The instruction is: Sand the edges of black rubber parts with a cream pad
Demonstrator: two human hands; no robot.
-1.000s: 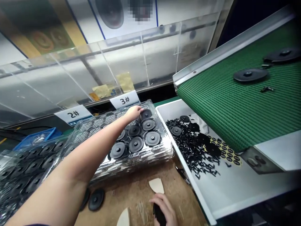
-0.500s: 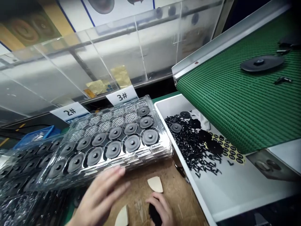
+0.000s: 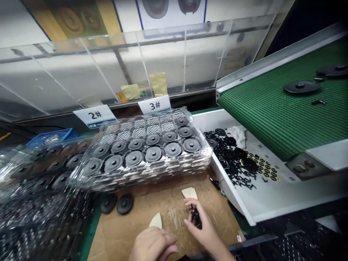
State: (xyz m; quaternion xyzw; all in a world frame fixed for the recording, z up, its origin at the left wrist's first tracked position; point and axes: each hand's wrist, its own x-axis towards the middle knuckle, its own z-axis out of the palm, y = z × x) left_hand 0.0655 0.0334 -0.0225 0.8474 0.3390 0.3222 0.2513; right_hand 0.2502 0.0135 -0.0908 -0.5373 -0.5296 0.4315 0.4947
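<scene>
Over the brown work board point(image 3: 125, 232), my right hand point(image 3: 199, 221) is wrapped round a small black part point(image 3: 195, 216). To its left, my left hand point(image 3: 156, 243) has its fingers curled in; what it holds, if anything, is hidden. A cream-coloured pad point(image 3: 189, 193) lies just above my right hand, and another cream pad point(image 3: 156, 220) shows above my left hand. Two black oval discs point(image 3: 125, 204) rest at the board's left side. Behind, a clear tray point(image 3: 141, 173) holds several black discs, with cells without discs at the back.
A white tray point(image 3: 233, 198) with a pile of small black parts and yellow-backed stickers stands at the right. A green conveyor point(image 3: 261, 105) carries black discs above it. More filled clear trays point(image 3: 49, 195) are stacked at left, near a blue bin point(image 3: 53, 137).
The view has shifted, showing more of the board and the two discs. My left hand has drawn back from the tray and curled its fingers. My right hand still holds a black part.
</scene>
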